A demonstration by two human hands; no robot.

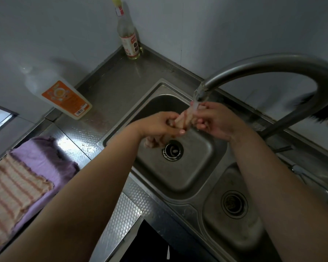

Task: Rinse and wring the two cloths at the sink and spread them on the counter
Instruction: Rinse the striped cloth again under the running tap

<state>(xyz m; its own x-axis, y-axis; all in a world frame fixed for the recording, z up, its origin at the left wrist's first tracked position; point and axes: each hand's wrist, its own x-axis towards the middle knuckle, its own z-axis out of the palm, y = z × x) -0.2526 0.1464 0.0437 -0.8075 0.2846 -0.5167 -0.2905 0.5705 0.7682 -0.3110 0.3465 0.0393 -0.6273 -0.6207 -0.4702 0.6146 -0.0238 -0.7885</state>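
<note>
Over the steel sink, left hand and right hand grip the cloth, fingers curled, under the faucet at twelve o'clock, rinsing it.

Orange-labelled bottle lying, perhaps detergent; glass bottle upright.

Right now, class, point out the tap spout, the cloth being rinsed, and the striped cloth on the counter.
tap spout (pixel 202 91), head view, at its outlet end.
cloth being rinsed (pixel 181 121), head view, twisted middle between the hands.
striped cloth (pixel 13 183), head view, its centre.
</note>
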